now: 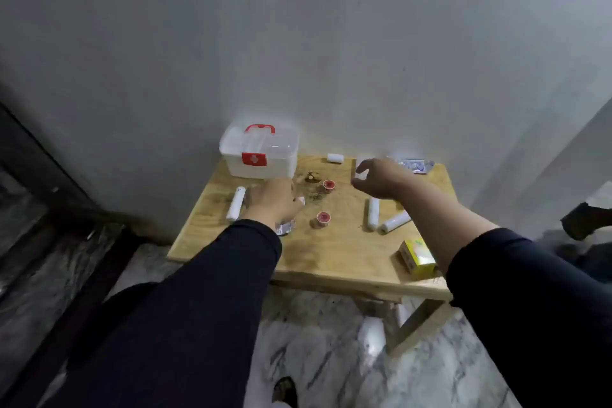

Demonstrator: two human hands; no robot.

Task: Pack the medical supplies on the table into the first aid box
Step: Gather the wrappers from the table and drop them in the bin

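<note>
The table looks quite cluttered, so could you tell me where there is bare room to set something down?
The near middle of the table is bare, between the foil pack and yellow box. It is crowded further back, around the tape rolls and white rolls.

- Plain grey wall (331, 43) behind, faintly stained, dimly lit.
- Small pale wooden tabletop (331, 252) pushed against it, dark smudges near the middle, a slanted leg (417, 325) beneath.
- Grey-white marbled floor (331, 358) below.
- Dark frame (39, 156) at far left.
</note>
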